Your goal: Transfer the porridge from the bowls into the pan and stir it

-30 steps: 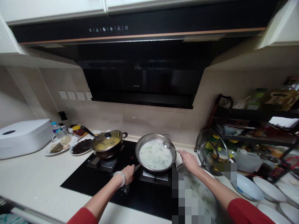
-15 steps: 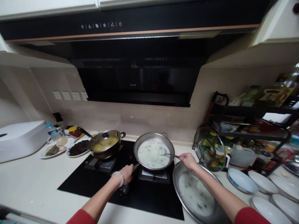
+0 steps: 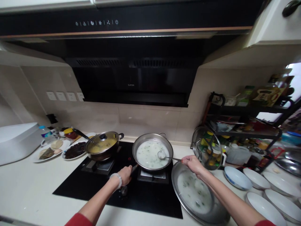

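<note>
A steel pan (image 3: pixel 141 145) of white soup with green bits sits on the right burner of the black cooktop (image 3: pixel 89 185). My left hand (image 3: pixel 124 174) is closed around the pan's dark handle. My right hand (image 3: pixel 193 163) is closed on the handle of a metal ladle (image 3: pixel 162 154), whose bowl rests in the soup. Below my right arm stands a large steel basin (image 3: pixel 178 197) holding some of the same white soup.
A lidded pot (image 3: pixel 102 145) of yellow soup sits on the left burner. Plates of food (image 3: pixel 72 149) and a white appliance (image 3: pixel 16 141) lie at left. A glass lid (image 3: pixel 207 149) leans against a shelf rack (image 3: pixel 246 125). Several white bowls (image 3: pixel 256 179) lie at right.
The ladle has come down from above the pan's far rim into the soup. My right hand shifted slightly toward me. The view has drifted right; the left hand keeps its hold.
</note>
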Available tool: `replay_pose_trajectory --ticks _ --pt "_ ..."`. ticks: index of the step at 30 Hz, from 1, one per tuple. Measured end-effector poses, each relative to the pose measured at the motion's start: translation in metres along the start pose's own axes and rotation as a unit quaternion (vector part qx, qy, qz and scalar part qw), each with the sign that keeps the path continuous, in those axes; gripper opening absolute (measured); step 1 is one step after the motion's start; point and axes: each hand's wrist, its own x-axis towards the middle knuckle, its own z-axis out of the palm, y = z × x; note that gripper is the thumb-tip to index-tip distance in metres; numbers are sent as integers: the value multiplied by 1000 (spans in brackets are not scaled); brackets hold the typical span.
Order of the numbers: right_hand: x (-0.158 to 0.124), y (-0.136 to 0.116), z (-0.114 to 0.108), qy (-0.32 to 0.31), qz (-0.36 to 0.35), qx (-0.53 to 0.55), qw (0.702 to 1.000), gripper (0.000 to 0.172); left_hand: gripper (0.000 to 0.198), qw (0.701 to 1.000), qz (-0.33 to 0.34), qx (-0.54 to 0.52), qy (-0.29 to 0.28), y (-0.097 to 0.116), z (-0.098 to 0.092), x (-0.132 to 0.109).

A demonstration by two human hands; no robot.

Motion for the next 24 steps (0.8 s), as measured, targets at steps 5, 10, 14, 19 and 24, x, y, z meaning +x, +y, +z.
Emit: replay_pose_trajectory --ticks 5,10,14,19,24 --pt "-13 -4 -15 -1 8 43 999 18 36 1000 -10 14 -11 1 -1 -1" --pt "-31 -3 -40 -2 31 76 997 27 38 1000 -8 11 -28 -1 1 2" --pt "-54 14 -65 15 55 96 994 35 39 1000 -3 6 -22 -3 4 5" --pt "-86 64 -91 57 97 59 992 43 38 1000 7 14 -10 -6 7 8" --pt "-109 117 -99 90 40 -23 995 33 36 1000 11 27 -3 -6 5 6"
